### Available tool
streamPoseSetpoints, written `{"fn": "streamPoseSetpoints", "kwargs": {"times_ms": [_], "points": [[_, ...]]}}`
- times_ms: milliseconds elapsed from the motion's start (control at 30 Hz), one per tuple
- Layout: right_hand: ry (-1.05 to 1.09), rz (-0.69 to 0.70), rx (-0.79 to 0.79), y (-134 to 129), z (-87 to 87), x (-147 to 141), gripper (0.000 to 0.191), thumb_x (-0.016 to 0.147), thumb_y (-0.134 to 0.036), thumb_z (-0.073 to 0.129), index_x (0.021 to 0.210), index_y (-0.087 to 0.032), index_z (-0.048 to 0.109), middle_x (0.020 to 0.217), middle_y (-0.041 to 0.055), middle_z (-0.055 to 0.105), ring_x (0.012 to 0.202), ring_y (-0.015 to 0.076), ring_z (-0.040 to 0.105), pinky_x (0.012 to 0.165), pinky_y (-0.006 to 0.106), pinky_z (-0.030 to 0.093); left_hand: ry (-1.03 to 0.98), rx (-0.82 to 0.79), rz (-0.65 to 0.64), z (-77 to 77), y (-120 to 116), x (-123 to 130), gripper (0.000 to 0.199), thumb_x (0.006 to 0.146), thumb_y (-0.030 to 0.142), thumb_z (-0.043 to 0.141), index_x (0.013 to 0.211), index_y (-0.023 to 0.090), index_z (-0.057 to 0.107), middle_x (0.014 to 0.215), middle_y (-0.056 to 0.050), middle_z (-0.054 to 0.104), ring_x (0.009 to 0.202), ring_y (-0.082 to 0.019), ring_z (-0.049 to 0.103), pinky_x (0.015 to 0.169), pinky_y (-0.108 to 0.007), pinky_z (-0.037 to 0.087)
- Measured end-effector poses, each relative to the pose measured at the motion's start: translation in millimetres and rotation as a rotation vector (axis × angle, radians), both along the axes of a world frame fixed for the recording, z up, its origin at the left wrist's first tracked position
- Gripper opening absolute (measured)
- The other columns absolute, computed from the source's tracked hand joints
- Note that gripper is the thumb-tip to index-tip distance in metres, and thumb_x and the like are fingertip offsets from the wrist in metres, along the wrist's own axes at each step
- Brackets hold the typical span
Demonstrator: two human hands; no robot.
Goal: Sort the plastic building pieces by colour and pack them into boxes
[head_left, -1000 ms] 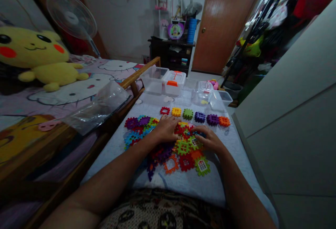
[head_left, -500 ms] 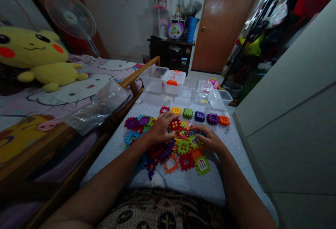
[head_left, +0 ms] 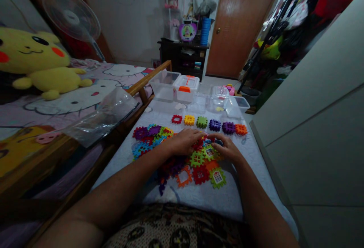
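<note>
Toothed square plastic building tiles lie in a colourful pile on the cloth-covered surface. My left hand (head_left: 186,142) reaches over the middle of the pile, fingers stretched to the right above red tiles (head_left: 199,143). Facing it, my right hand (head_left: 227,147) has its fingers curved and thumb apart at the pile's right side, by a green window tile (head_left: 209,152). I see no tile lifted in either hand, though my left palm hides some pieces. Closer to me lie an orange frame tile (head_left: 178,180), a dark red tile (head_left: 200,174) and another green window tile.
Beyond the pile runs a row of sorted tiles, among them a yellow stack (head_left: 189,120), a green stack (head_left: 202,122) and an orange one (head_left: 241,129). Clear plastic boxes (head_left: 164,88) stand at the far end. A wooden bed rail (head_left: 139,85) borders the left, a pale cabinet (head_left: 313,126) the right.
My left hand has moved right and lower over the pile, closer to my right hand, uncovering the red tile in the back row. My right hand has barely moved.
</note>
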State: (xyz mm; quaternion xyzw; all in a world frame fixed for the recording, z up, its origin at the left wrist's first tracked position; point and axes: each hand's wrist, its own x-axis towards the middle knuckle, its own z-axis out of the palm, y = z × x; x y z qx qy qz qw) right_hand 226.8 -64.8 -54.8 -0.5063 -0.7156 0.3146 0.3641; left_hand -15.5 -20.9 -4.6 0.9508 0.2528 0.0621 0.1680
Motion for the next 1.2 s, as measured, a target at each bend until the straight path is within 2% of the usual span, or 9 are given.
{"fn": "streamPoseSetpoints", "kwargs": {"times_ms": [167,333,500,633,733,933,1200], "points": [[-0.010,0.013,-0.017,0,3.9,1,0.033,0.083,-0.040,0.061,0.109,-0.022,0.070,0.113,0.0083,0.070,0.107,0.0278,0.062,0.096,0.046,0.045,0.021,-0.011,0.001,5.5,0,3,0.072,0.077,0.009,0.059,0.144,0.022,0.038,0.141,-0.011,0.054,0.129,-0.025,0.050,0.108,-0.038,0.039],[-0.012,-0.002,-0.022,0,3.5,2,0.033,0.083,-0.040,0.062,0.110,-0.023,0.070,0.111,0.0078,0.071,0.105,0.0272,0.061,0.094,0.045,0.045,0.020,-0.031,-0.024,12.2,-1,7,0.076,0.074,0.006,0.060,0.144,0.025,0.039,0.143,-0.009,0.054,0.130,-0.025,0.049,0.109,-0.040,0.038],[0.004,-0.017,-0.019,0,2.0,2,0.032,0.082,-0.038,0.062,0.109,-0.023,0.070,0.109,0.0070,0.071,0.102,0.0261,0.061,0.092,0.044,0.046,0.009,-0.021,-0.038,9.8,2,8,0.080,0.071,0.004,0.061,0.145,0.029,0.039,0.141,-0.008,0.056,0.129,-0.025,0.050,0.108,-0.039,0.040],[0.003,-0.022,-0.026,0,3.7,2,0.032,0.082,-0.039,0.062,0.108,-0.023,0.071,0.109,0.0067,0.071,0.101,0.0261,0.062,0.092,0.043,0.047,0.030,0.015,-0.055,6.4,5,9,0.080,0.070,0.006,0.064,0.144,0.026,0.041,0.140,-0.011,0.056,0.126,-0.025,0.050,0.106,-0.036,0.041],[0.001,-0.013,-0.014,0,4.3,2,0.032,0.082,-0.040,0.062,0.108,-0.023,0.071,0.108,0.0070,0.071,0.102,0.0264,0.062,0.092,0.043,0.047,0.047,0.036,-0.076,4.7,7,9,0.076,0.071,0.008,0.064,0.143,0.023,0.043,0.139,-0.013,0.055,0.124,-0.025,0.051,0.106,-0.036,0.040],[-0.001,-0.005,-0.006,1,3.3,2,0.032,0.082,-0.039,0.062,0.109,-0.023,0.070,0.107,0.0068,0.072,0.098,0.0256,0.063,0.089,0.042,0.048,0.077,0.083,-0.092,7.4,10,12,0.073,0.075,0.009,0.061,0.143,0.028,0.042,0.135,-0.009,0.058,0.121,-0.026,0.051,0.103,-0.039,0.040],[0.008,-0.006,-0.012,0,3.8,2,0.032,0.082,-0.039,0.062,0.109,-0.023,0.070,0.107,0.0067,0.071,0.097,0.0252,0.063,0.090,0.042,0.047,0.109,0.093,-0.093,6.7,11,13,0.070,0.078,0.012,0.061,0.143,0.026,0.041,0.135,-0.010,0.059,0.118,-0.026,0.054,0.103,-0.039,0.040]]}}
